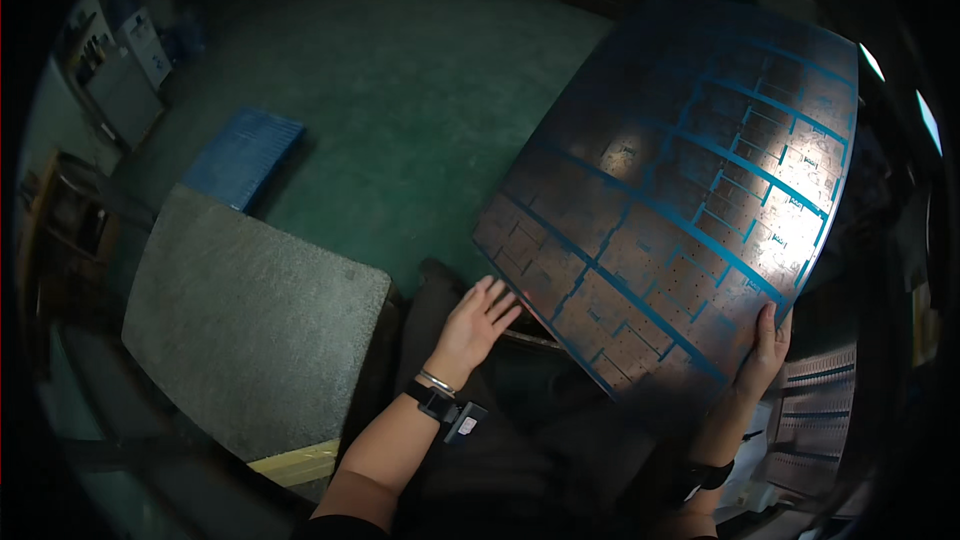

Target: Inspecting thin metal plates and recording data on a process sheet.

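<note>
Right fingers (785, 328) (largely out of sight) behind the blue-lined coppery panel (665, 220)

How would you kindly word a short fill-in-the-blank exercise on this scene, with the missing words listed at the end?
1. The right hand grips a large copper-coloured panel crossed by ____ bands.
2. A metal bracelet circles the person's ____ wrist.
3. Along the near edge of the grey slab runs a strip coloured ____.
4. The open floor beyond the hands is coloured ____.

Missing words: blue; left; yellow; green.
</note>
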